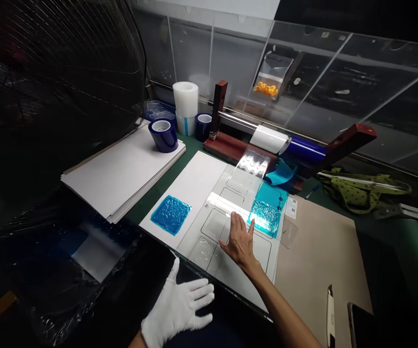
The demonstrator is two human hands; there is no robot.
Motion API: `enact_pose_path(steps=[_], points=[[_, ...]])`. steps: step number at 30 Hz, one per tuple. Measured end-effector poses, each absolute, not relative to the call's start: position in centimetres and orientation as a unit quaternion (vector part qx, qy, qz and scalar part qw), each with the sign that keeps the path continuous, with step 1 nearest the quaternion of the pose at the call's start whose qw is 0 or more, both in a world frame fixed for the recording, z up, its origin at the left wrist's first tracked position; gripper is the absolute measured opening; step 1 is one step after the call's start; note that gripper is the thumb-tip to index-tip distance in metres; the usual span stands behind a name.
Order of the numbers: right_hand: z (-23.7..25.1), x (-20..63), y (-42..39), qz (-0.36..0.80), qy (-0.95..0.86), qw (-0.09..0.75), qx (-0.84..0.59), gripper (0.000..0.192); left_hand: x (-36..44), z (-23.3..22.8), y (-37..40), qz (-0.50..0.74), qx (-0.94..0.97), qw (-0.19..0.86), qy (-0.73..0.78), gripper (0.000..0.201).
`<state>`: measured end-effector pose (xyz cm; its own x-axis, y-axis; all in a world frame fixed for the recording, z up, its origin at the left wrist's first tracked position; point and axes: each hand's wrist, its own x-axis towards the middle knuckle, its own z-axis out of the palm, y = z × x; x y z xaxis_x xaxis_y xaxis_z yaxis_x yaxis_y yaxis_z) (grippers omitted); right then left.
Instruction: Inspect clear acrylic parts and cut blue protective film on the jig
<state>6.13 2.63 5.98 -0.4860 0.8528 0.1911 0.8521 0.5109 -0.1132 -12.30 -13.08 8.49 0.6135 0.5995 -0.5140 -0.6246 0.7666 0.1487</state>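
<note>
nearest, the left hand in a white glove hovers at the surface's front edge, fingers spread, holding nothing. just past it the bare right hand lies flat on the clear sheet, fingers together, thumb out. a blue square sits left on white board. beyond, blue rolls and a roller stand.

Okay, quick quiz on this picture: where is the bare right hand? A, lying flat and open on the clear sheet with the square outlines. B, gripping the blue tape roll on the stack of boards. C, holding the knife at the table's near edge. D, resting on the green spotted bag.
A: the right hand lies flat, fingers spread, on the clear sheet, beside a wrinkled blue film square.
</note>
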Motion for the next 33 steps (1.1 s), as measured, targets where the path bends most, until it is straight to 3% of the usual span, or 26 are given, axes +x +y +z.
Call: enact_pose_path(steps=[7,14,18,21,24,27,30,33], points=[[3.5,5.1,2.5,0.0,-0.867,0.07,-0.492,0.088,-12.8,8.6,-13.2,0.329,0.035,0.874,0.357,0.068],[3.8,5.0,2.4,0.018,-0.868,0.066,-0.493,0.085,-13.8,8.1,-12.9,0.345,-0.007,0.885,0.314,0.091],[5.7,7.9,2.2,0.006,-0.802,0.128,-0.584,0.066,-14.0,7.1,-13.0,0.366,-0.06,0.89,0.265,0.105],[6.3,12.0,3.9,0.057,-0.663,0.196,-0.721,0.058,-13.9,6.5,-13.0,0.382,-0.102,0.886,0.241,0.086],[6.0,15.6,7.6,0.103,-0.546,0.212,-0.804,0.062,-13.7,6.4,-12.8,0.38,-0.113,0.887,0.235,0.074],[5.3,17.1,11.6,0.122,-0.517,0.211,-0.821,0.059,-13.5,7.1,-12.2,0.37,-0.144,0.891,0.222,0.077],[5.3,17.4,13.2,0.14,-0.501,0.236,-0.821,0.038,-13.5,8.5,-11.7,0.364,-0.134,0.896,0.214,0.076],[7.1,18.3,11.0,0.15,-0.492,0.292,-0.806,0.039,-13.2,10.4,-11.2,0.365,-0.034,0.906,0.213,0.079]])
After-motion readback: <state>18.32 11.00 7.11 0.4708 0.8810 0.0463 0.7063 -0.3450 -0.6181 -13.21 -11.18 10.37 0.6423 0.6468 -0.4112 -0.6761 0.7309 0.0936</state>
